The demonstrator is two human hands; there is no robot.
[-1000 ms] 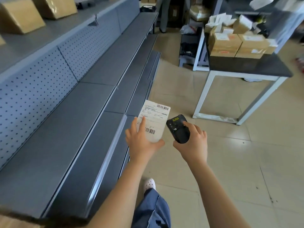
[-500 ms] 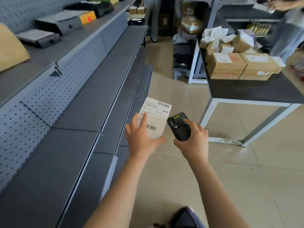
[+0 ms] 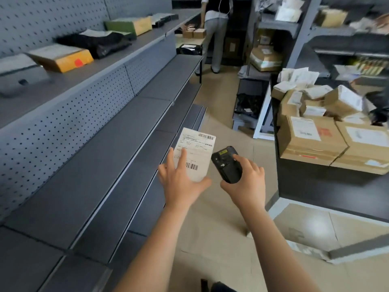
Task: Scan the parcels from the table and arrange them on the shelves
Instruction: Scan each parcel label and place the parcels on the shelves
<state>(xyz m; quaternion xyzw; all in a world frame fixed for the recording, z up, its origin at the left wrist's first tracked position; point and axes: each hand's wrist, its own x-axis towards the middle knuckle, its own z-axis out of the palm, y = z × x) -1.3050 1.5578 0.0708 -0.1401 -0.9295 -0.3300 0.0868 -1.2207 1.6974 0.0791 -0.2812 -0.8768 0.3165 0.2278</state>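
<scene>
Left hand pinching a flat white rectangular parcel by its lower end, index finger laid across the face and thumb at the lower edge. The face bears printed text and two barcodes, upper right and lower centre. The parcel is held in the air between grey metal shelves and a black handheld scanner, which the right hand grasps just beside it.

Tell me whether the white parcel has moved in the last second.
Yes. The white parcel has been carried forward: the table, earlier well ahead of it, now stands alongside on its right.
</scene>
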